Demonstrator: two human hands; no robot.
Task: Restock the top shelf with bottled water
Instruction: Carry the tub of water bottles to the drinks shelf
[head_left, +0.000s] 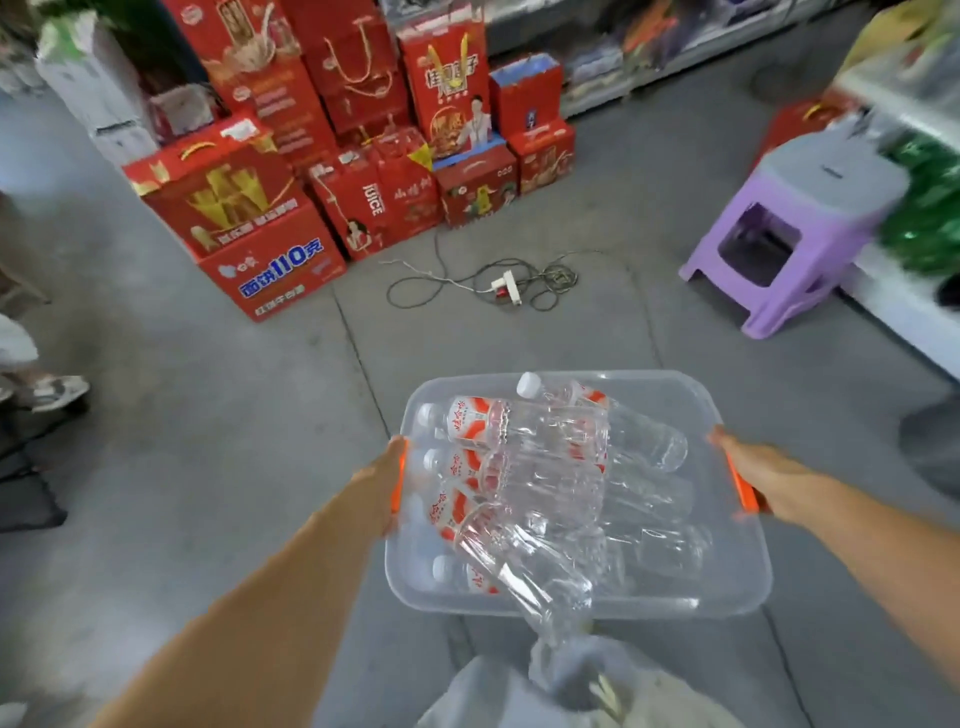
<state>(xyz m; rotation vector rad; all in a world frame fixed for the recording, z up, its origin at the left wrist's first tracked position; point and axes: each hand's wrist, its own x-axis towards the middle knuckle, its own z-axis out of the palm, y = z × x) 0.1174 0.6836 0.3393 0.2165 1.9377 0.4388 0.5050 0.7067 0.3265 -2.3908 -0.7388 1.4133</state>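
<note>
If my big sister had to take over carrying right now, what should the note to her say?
Left hand: grips the orange handle on the left side of the clear bin.
Right hand: grips the orange handle on the right side.
The bin is carried above the floor, full of water bottles lying on their sides, piled on each other.
Ahead on the floor: a power strip with loose cords, a purple stool to the right, and red boxes stacked on the left.
Done: bottles are loaded and lifted.
Left: carry them to the top shelf and put them up. No bottle is shelved yet, as far as this view shows. Mind the cords.
</note>
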